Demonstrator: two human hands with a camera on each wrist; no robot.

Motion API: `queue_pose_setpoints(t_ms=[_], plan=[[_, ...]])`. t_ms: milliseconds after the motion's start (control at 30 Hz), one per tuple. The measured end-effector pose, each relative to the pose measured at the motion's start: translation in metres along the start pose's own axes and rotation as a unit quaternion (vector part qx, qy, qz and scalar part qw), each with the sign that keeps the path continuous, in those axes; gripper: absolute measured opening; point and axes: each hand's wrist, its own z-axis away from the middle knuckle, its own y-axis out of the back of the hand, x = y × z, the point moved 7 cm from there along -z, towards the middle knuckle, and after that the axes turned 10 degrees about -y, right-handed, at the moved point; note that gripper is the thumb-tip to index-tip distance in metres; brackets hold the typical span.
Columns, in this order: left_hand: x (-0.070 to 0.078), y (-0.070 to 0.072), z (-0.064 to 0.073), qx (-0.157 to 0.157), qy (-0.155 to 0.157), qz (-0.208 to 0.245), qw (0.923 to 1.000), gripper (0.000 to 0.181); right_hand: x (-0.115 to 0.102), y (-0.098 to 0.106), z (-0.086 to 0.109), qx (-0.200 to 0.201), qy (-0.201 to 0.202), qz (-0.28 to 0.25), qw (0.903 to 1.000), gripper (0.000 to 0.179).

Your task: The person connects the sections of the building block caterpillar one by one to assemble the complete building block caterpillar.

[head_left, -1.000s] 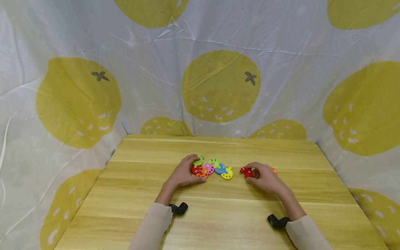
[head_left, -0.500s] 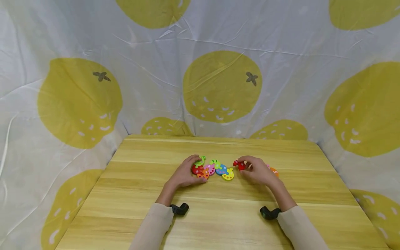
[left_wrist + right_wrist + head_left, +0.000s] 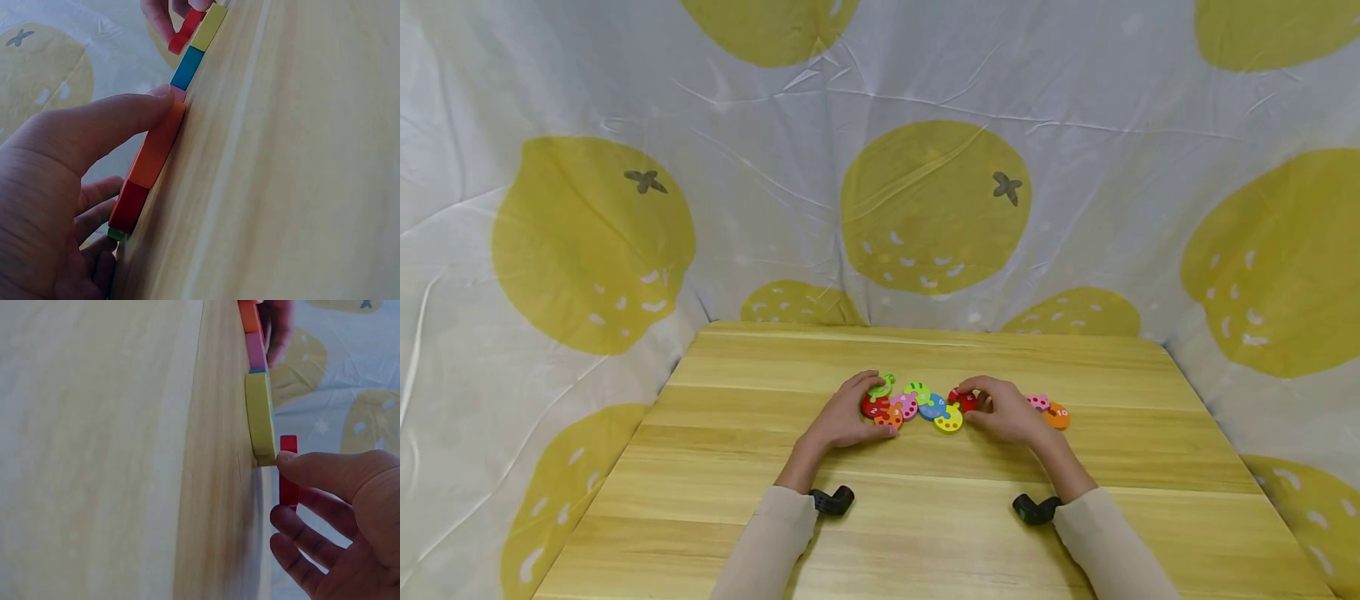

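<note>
A winding row of joined, numbered puzzle pieces lies on the wooden table. My left hand (image 3: 844, 414) grips its left end, the thumb at the orange piece (image 3: 157, 150) and the fingers around the green piece (image 3: 883, 385) and the red 2 piece (image 3: 873, 407). Rightward follow a pink piece (image 3: 907, 407), a striped green piece (image 3: 917, 392), a blue piece (image 3: 932, 406) and a yellow piece (image 3: 949, 419). My right hand (image 3: 1004, 410) pinches a red puzzle piece (image 3: 288, 481) between thumb and fingers. In the right wrist view that piece is raised over the table beside the yellow one's end.
Right of my right hand lie a pink dotted piece (image 3: 1038, 402) and an orange 10 piece (image 3: 1057, 416). Behind the wooden table (image 3: 925, 533) hangs a pale cloth (image 3: 760, 208) with yellow fruit prints, which also runs along both sides.
My right hand has carried the red piece leftward to the yellow piece at the row's right end. More of the pink and orange pieces shows. My left hand has stayed in place.
</note>
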Motion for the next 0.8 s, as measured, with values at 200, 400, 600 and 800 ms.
queue_pose_setpoints(t_ms=[200,400,600,800], plan=[[0.002,0.001,0.0,-0.003,0.002,0.002,1.0,0.093,-0.002,-0.003,-0.001,-0.006,-0.002,0.006,1.0,0.039],[0.004,0.002,-0.002,-0.001,0.001,0.0,1.0,0.092,-0.004,-0.002,0.0,-0.006,-0.003,0.015,0.9999,0.038],[0.003,0.002,0.0,-0.001,0.004,0.006,1.0,0.093,-0.002,-0.008,-0.001,-0.007,-0.004,0.028,0.9996,0.037],[0.002,0.001,0.002,-0.002,0.007,0.01,0.9999,0.093,-0.004,-0.011,-0.001,-0.009,-0.004,0.032,0.9994,0.037]])
